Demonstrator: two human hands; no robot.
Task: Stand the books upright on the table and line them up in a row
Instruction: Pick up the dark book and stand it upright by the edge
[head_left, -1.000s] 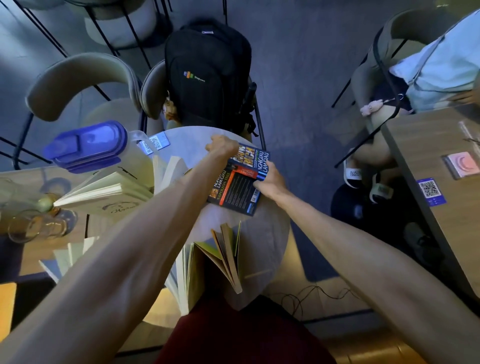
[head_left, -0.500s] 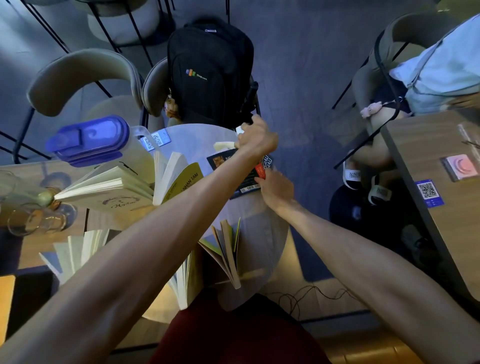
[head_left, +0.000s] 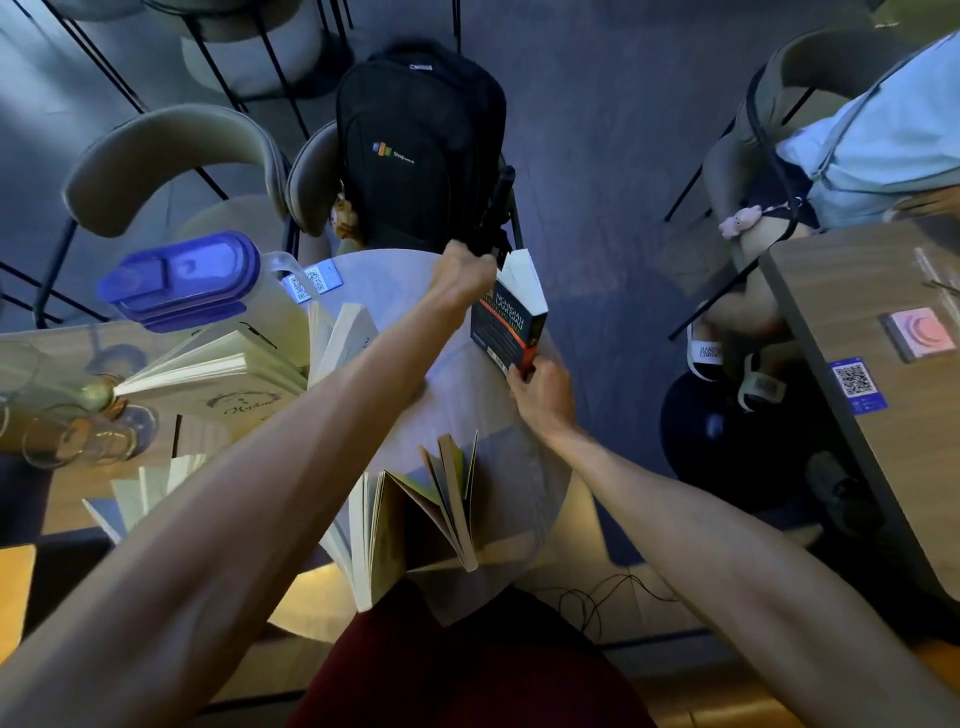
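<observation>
A dark book with orange lettering is tilted up on its edge at the far right rim of the round white table. My left hand grips its top corner and my right hand holds its lower corner. Other books stand fanned open on the table: a cream one at the left, a white one behind my left forearm, a yellow-covered one near me, and a pale one at the lower left.
A clear jug with a blue lid stands at the table's far left, glasses beside it. A black backpack sits on the chair beyond the table. A person sits at a wooden table to the right.
The dark book lay flat on the table one second ago; both hands have lifted it onto its edge and shifted it toward the right rim.
</observation>
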